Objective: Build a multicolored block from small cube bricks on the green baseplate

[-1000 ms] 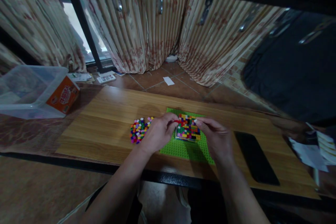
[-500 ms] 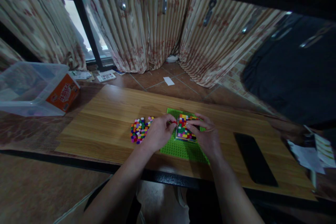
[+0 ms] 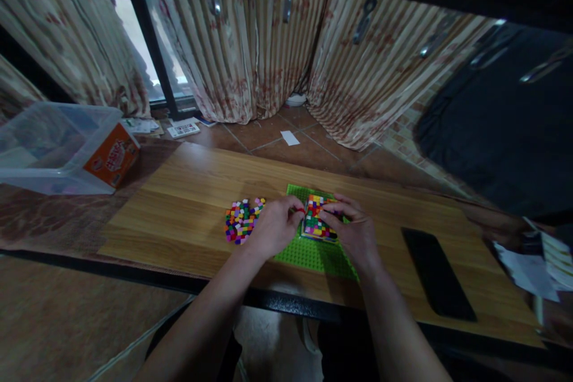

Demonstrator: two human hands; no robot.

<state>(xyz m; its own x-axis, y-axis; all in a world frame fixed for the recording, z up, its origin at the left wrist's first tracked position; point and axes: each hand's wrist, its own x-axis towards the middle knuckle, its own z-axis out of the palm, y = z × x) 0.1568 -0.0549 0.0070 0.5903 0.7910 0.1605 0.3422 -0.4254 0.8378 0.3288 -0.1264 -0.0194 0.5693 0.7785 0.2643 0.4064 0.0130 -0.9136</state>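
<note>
A green studded baseplate (image 3: 308,252) lies on the wooden table, bearing a low rectangular block of multicoloured toy bricks (image 3: 315,224). At the block's left edge, my left hand (image 3: 275,224) pinches a small red toy brick (image 3: 301,210) between thumb and forefinger, mostly hidden by the fingertips. From the right, my right hand (image 3: 356,227) has its fingers curled over the block's top and right side, thumb and forefinger close together on it; their exact grip is partly hidden. Left of my left hand, a loose pile of small coloured bricks (image 3: 239,221) lies on the wood.
A black flat slab (image 3: 437,274) lies on the wooden table (image 3: 179,209) at the right. A clear plastic bin (image 3: 58,155) with an orange label stands at the far left. Papers (image 3: 528,271) lie beyond the table's right end. Patterned curtains (image 3: 273,54) hang behind.
The whole view has shifted slightly. My left hand's fingertips with the red brick sit a little closer against the block's left edge; my right hand stays on the block.
</note>
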